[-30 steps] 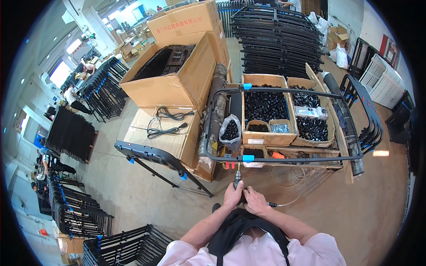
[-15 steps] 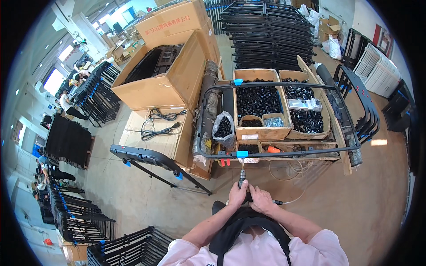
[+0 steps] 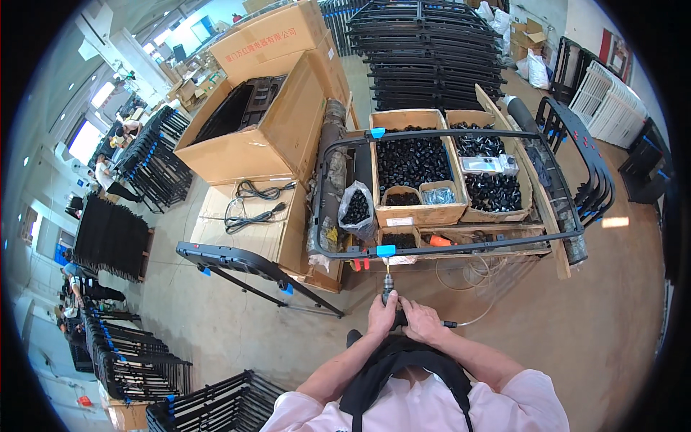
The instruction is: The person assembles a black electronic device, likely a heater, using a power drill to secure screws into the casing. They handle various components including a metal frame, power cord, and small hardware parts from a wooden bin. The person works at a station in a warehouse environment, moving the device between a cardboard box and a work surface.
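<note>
Both my hands grip a power drill (image 3: 389, 282) with a hose at its right side. My left hand (image 3: 381, 315) is closed around the drill's body behind the chuck. Around its rear and handle, my right hand (image 3: 423, 320) is closed too, hiding much of it. The thin bit points away from me at the near bar of a black tubular frame (image 3: 475, 246), just below a blue piece (image 3: 386, 251) on that bar. Whether the tip touches the bar I cannot tell. The frame lies across the bench, with another blue piece on its far bar.
Beneath the frame stand cardboard boxes (image 3: 420, 214) of small black parts, a plastic bag (image 3: 358, 212) of black pieces and an orange object (image 3: 439, 240). Another black frame (image 3: 245, 258) leans at left beside a large carton (image 3: 252, 155). A pale hose trails right. Other people work far left.
The view has shifted slightly, so the bench and boxes sit a little further left. My grip on the drill and its place at the blue piece look the same.
</note>
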`<act>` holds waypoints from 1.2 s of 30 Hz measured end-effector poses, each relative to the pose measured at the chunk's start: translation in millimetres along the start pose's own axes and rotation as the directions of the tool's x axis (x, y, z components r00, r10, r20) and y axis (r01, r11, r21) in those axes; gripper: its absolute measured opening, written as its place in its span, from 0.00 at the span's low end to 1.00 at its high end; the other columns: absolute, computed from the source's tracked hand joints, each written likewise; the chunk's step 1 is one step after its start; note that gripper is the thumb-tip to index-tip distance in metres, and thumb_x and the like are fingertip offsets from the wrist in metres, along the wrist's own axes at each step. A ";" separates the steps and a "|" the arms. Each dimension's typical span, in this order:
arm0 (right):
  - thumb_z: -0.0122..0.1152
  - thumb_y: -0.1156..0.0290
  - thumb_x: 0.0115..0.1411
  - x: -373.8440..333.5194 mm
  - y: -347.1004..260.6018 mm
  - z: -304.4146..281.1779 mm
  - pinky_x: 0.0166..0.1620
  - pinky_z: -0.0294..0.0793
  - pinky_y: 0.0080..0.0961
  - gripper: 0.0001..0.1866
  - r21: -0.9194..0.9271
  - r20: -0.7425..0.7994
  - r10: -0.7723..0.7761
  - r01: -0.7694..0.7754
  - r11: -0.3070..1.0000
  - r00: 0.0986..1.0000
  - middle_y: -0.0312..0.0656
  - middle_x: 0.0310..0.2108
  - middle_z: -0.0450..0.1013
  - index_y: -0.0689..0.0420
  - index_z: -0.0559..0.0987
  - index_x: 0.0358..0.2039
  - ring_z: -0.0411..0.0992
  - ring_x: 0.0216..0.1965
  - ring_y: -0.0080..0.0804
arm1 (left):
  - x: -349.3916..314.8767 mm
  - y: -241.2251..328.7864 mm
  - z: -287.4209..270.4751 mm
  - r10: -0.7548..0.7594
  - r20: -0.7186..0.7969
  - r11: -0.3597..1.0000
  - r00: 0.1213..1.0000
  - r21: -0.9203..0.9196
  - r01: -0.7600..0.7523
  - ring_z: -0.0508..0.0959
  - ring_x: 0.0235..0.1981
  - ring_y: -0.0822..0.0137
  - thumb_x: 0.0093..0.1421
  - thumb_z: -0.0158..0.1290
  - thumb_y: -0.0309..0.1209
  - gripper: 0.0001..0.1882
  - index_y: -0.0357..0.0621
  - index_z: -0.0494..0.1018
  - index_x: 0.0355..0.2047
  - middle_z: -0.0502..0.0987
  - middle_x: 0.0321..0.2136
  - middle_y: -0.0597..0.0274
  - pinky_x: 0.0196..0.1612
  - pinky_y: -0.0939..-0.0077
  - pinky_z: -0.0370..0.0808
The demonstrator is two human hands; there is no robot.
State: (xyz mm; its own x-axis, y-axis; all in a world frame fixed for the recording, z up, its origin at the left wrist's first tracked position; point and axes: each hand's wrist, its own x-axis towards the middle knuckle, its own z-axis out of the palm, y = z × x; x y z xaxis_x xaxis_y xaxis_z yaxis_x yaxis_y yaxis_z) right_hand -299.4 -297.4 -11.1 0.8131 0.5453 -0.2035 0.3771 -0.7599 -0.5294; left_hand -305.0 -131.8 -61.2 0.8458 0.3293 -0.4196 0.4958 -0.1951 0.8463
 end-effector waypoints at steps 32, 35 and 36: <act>0.76 0.62 0.54 -0.9 10.6 2.5 0.55 0.81 0.48 0.46 0.071 -0.038 -0.050 0.053 0.996 0.998 0.59 0.50 0.79 0.63 0.65 0.68 0.81 0.50 0.58 | 9.6 -16.2 8.8 0.018 -0.031 1.000 0.999 0.013 -0.018 0.81 0.38 0.57 0.71 0.56 0.55 0.29 0.35 0.77 0.41 0.82 0.33 0.51 0.45 0.58 0.76; 0.76 0.62 0.54 -0.9 11.4 2.6 0.55 0.81 0.48 0.45 0.079 -0.035 -0.051 0.053 0.995 0.998 0.59 0.50 0.79 0.63 0.65 0.68 0.80 0.51 0.58 | 8.8 -17.3 8.7 0.004 -0.028 1.000 1.000 0.022 -0.004 0.81 0.37 0.58 0.71 0.57 0.55 0.28 0.35 0.77 0.41 0.82 0.33 0.51 0.45 0.58 0.76; 0.76 0.62 0.54 -1.0 12.2 3.3 0.56 0.80 0.49 0.45 0.072 -0.027 -0.052 0.054 0.996 0.998 0.59 0.50 0.78 0.63 0.65 0.68 0.80 0.51 0.58 | 8.8 -18.4 8.6 0.000 -0.022 1.000 1.000 0.013 0.000 0.81 0.37 0.58 0.71 0.56 0.55 0.29 0.35 0.77 0.41 0.81 0.33 0.51 0.45 0.58 0.76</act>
State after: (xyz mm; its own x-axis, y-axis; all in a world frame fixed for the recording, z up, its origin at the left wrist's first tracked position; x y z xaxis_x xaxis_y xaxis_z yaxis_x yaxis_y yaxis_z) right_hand -297.1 -306.1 -20.1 0.8044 0.5740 -0.1534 0.3870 -0.7021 -0.5977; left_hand -305.0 -133.3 -83.3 0.8415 0.3495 -0.4120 0.4982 -0.2074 0.8419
